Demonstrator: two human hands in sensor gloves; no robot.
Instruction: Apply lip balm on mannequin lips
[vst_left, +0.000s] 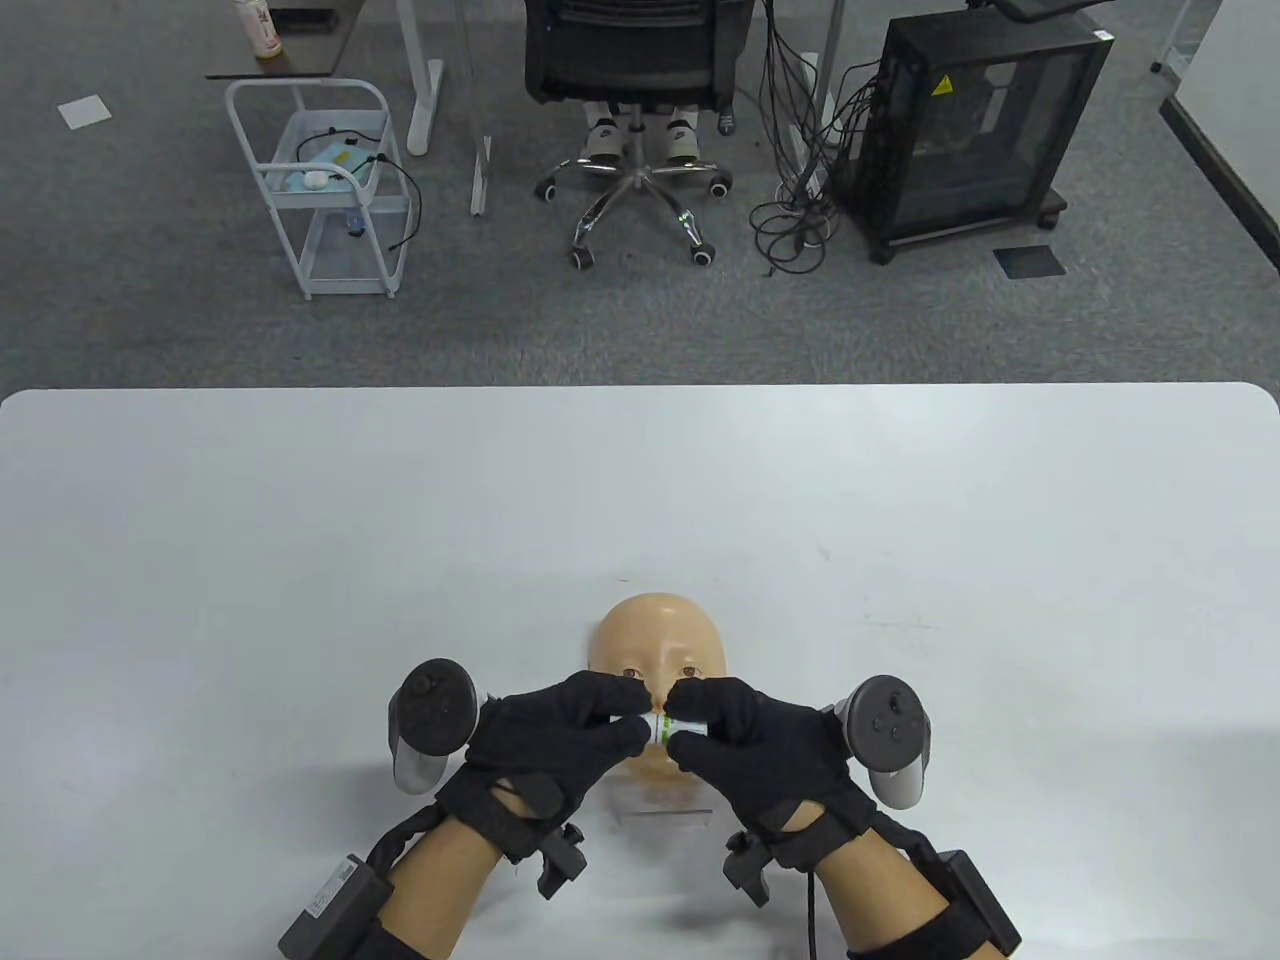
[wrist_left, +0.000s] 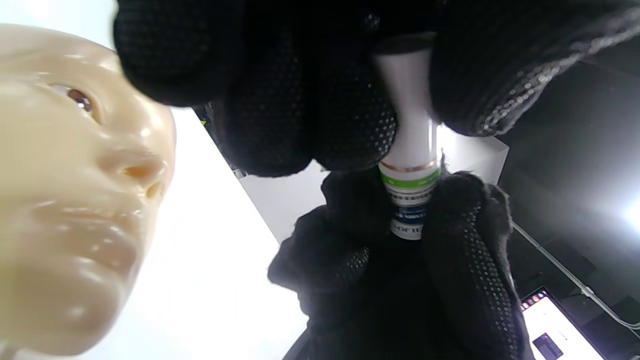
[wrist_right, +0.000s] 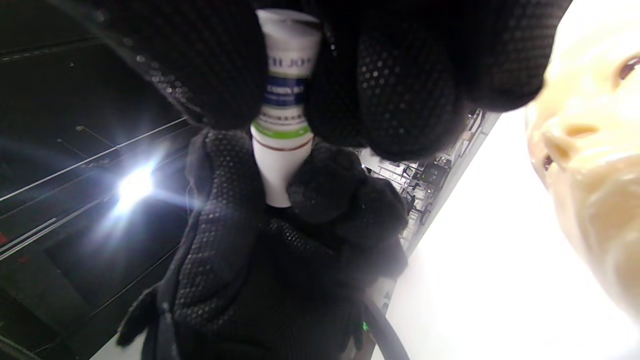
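A white lip balm tube (vst_left: 660, 727) with a green band lies level between my two hands, just above the mannequin head (vst_left: 655, 625), which lies face up on the white table (vst_left: 300, 560). My left hand (vst_left: 625, 718) grips the plain white cap end (wrist_left: 407, 95). My right hand (vst_left: 692, 715) grips the labelled body (wrist_right: 285, 90). The cap sits on the tube. My hands hide the mannequin's lips in the table view; the lips show in the left wrist view (wrist_left: 85, 235), beside and apart from the tube.
A clear stand (vst_left: 668, 815) shows under the mannequin's chin. Beyond the table's far edge stand an office chair (vst_left: 630, 60), a white cart (vst_left: 320, 180) and a black computer case (vst_left: 970, 130) on the carpet.
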